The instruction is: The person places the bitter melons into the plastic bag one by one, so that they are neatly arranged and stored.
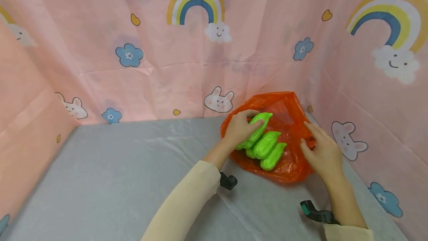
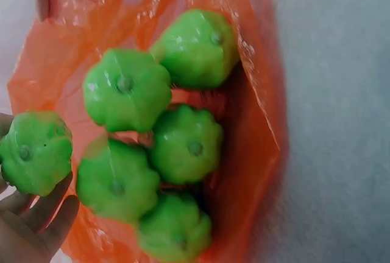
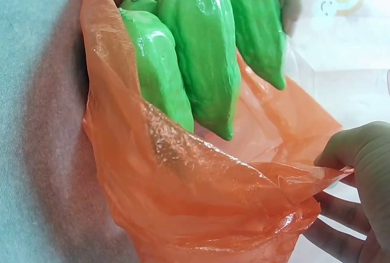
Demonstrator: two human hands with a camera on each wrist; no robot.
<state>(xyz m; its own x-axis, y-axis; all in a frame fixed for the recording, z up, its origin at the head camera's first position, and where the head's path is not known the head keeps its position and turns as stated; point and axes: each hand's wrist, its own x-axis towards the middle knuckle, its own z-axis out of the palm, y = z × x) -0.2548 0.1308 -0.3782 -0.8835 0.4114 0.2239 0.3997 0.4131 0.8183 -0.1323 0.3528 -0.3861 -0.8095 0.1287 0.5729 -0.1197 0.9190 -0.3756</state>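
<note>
An orange plastic bag (image 1: 294, 170) lies open on the table with several bright green, ridged bitter melons (image 1: 266, 145) inside. My left hand (image 1: 239, 127) grips one bitter melon (image 1: 259, 125) by its sides, over the bag's left part; the left wrist view shows this held melon (image 2: 36, 153) apart from the others, stem end toward the camera. At the bag's right side, my right hand (image 1: 324, 155) pinches the rim between thumb and fingers, clearest in the right wrist view, where the bag wall (image 3: 201, 184) stretches toward the thumb (image 3: 359, 144).
A grey cover (image 1: 133, 170) spreads over the table. Pink printed cloth (image 1: 160, 55) hangs behind and on both sides, with the right side (image 1: 367, 114) close to my right hand. Each wrist carries a black device, such as the one on the right wrist (image 1: 319, 214).
</note>
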